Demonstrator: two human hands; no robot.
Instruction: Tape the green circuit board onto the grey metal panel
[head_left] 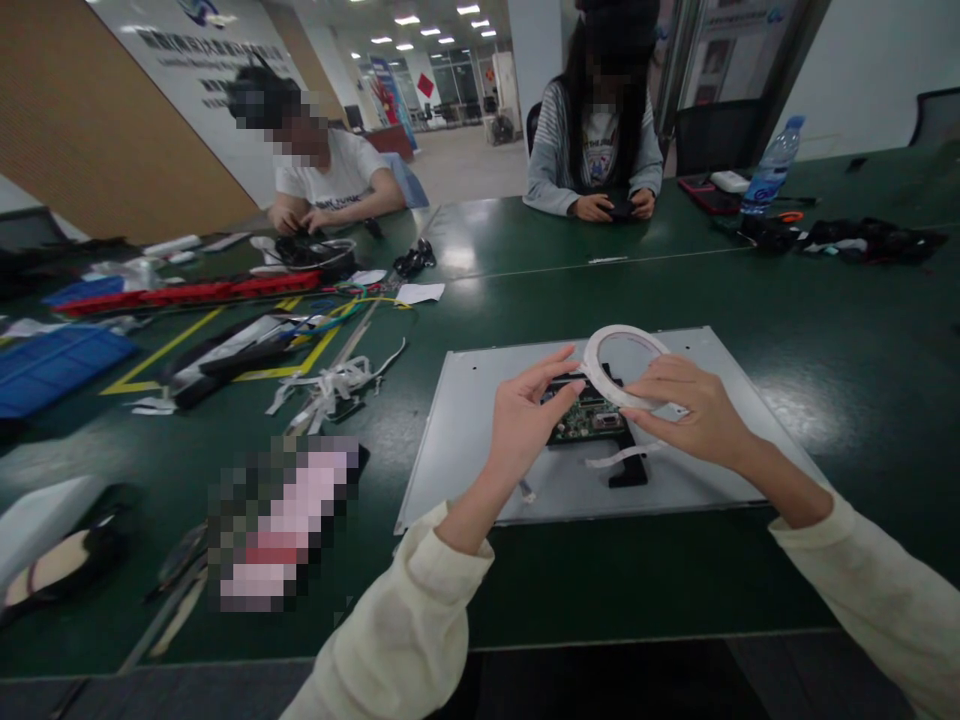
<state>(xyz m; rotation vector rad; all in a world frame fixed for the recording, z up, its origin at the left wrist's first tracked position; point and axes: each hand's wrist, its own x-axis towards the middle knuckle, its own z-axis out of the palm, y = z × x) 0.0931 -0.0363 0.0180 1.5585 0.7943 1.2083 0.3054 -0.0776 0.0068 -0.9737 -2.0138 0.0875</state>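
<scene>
A roll of white tape (600, 372) is held up above a grey-white panel (480, 400). My right hand (694, 410) pinches its lower right rim between thumb and fingers. At the roll's left edge, the thumb and fingertips of my left hand (525, 410) close around the rim. A loose strip of tape (619, 458) hangs below my right hand, over the panel. On the panel, behind the roll and partly hidden by my hands, lies a green circuit board (589, 422) on a black bracket (628, 472).
Left of the panel lie crumpled white strips (330, 390) and a blurred pink, phone-like item (292, 530). A blue tray (64, 365) and cables crowd the left. Across the table sit two people; a water bottle (774, 168) stands at the far right.
</scene>
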